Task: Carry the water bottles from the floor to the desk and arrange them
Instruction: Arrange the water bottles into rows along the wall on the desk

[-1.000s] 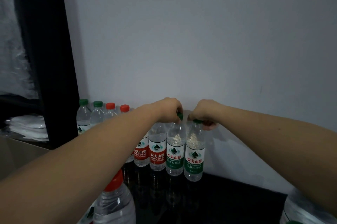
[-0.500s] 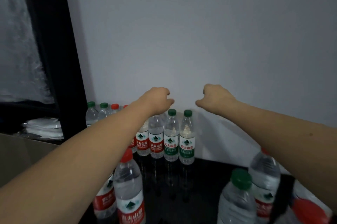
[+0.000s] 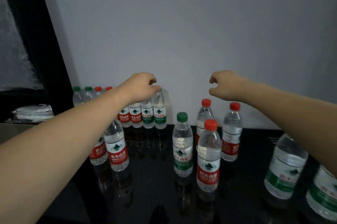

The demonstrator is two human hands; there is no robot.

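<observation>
Bottles (image 3: 160, 112) upright in row at desk (image 3: 156, 192) back, by wall; more stand loose in front. Likely heavy, slick, squashy; best held at neck. My left hand (image 3: 140, 87) hovers over end cap, grip loosely curled, empty. Right hand (image 3: 225, 85) same, in air.

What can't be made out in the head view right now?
- Left hand: it covers the back-row bottle cap; contact unclear.
- Bottles behind the left forearm: caps hidden.
- Two green-label bottles, lower right: blurred, partly hidden by the right arm.
- Floor: out of frame.
</observation>
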